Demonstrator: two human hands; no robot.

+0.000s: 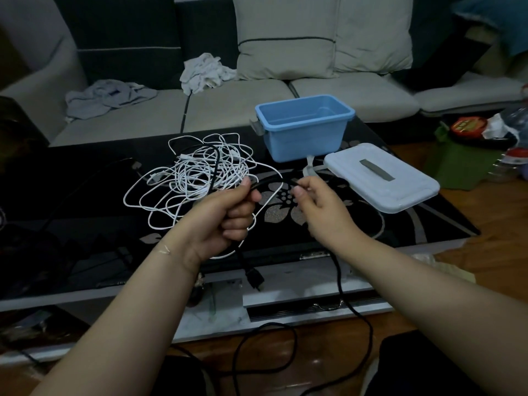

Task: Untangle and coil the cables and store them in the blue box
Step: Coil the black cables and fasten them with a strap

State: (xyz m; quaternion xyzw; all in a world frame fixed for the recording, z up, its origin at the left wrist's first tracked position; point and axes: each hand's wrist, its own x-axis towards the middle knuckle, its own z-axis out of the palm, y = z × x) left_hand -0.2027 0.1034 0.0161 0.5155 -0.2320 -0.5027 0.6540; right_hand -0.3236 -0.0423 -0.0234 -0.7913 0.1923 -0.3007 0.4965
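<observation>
Both hands grip the black cable [340, 270], left hand [225, 215] fisted, right hand [320, 207] pinching; best feed even loops into left, clear of white tangle [197, 178].

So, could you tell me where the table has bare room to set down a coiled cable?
Bare glass lies left of the white cable tangle, and along the near right edge below the lid. The middle is crowded: tangle, both hands, blue box.
</observation>
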